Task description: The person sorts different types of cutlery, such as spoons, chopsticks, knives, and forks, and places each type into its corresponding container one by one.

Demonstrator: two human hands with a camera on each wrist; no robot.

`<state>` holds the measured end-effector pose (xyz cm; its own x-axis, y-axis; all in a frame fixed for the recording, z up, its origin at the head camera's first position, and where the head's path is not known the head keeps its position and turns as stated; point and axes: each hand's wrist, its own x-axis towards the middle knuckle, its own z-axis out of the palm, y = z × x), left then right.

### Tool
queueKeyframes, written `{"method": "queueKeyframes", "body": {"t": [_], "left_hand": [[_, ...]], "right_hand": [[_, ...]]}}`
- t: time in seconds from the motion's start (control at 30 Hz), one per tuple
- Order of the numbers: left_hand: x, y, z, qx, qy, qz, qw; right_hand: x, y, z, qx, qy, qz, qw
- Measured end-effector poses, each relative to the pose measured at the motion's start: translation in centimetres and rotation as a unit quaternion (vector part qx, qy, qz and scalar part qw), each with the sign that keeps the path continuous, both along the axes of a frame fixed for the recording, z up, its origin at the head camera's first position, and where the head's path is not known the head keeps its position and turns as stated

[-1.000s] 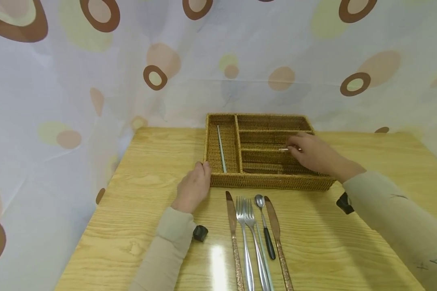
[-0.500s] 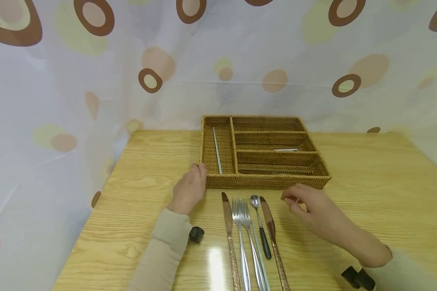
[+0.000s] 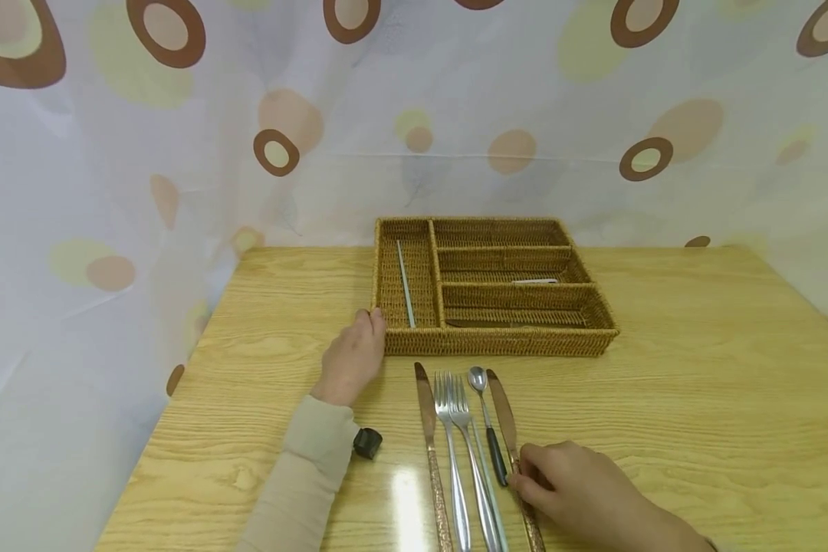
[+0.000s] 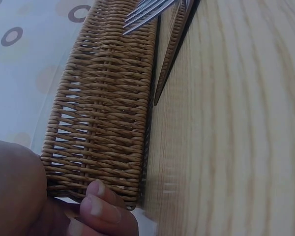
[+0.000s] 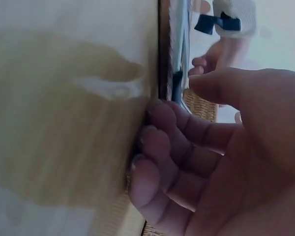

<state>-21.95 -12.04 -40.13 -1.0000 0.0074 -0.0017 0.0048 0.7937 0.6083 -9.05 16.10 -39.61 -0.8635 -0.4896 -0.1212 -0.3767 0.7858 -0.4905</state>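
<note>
My left hand (image 3: 353, 356) grips the near left corner of a wicker cutlery tray (image 3: 497, 343), its fingertips on the woven wall in the left wrist view. My right hand (image 3: 583, 487) is low over the table, thumb and bent fingers at the handle of the rightmost copper-coloured knife (image 3: 502, 402) and beside a black-handled spoon (image 3: 479, 381). In the right wrist view the thumb stands apart from the fingers, whose tips are down at the tabletop. Left of the spoon lie two forks, one fork (image 3: 455, 475) and another fork (image 3: 478, 475), a pale green chopstick (image 3: 491, 479) and another copper knife (image 3: 427, 418).
Inside the tray, a pale green stick (image 3: 405, 284) lies in the left compartment, a slim white piece (image 3: 535, 281) in the middle one, and a dark knife (image 3: 483, 323) in the front one. A patterned curtain (image 3: 359, 176) hangs behind the wooden table (image 3: 697, 399).
My right hand has let go of the white piece in the tray's middle compartment and come back toward me, down to the right knife and spoon. The left hand keeps its grip on the tray.
</note>
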Motion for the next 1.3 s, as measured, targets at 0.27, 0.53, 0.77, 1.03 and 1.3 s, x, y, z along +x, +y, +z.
{"method": "queueKeyframes", "body": {"t": [0.27, 0.53, 0.77, 1.03, 1.3], "left_hand": [[0.0, 0.0, 0.0, 0.006, -0.003, 0.002, 1.0], [-0.1, 0.1, 0.1, -0.001, -0.005, 0.001, 1.0], [-0.1, 0.1, 0.1, -0.002, -0.004, 0.001, 1.0], [-0.1, 0.0, 0.1, -0.004, -0.009, 0.004, 0.9999], [0.0, 0.1, 0.0, 0.003, -0.008, 0.002, 1.0]], "right_hand": [[0.8, -0.6, -0.5, 0.045, 0.008, -0.016, 0.999], [1.3, -0.9, -0.6, 0.101, 0.041, -0.039, 0.993], [1.8, -1.2, -0.7, 0.146, 0.078, -0.078, 0.983], [1.6, -1.5, -0.8, 0.158, 0.07, -0.081, 0.982], [1.8, -1.2, -0.7, 0.158, 0.058, -0.085, 0.982]]}}
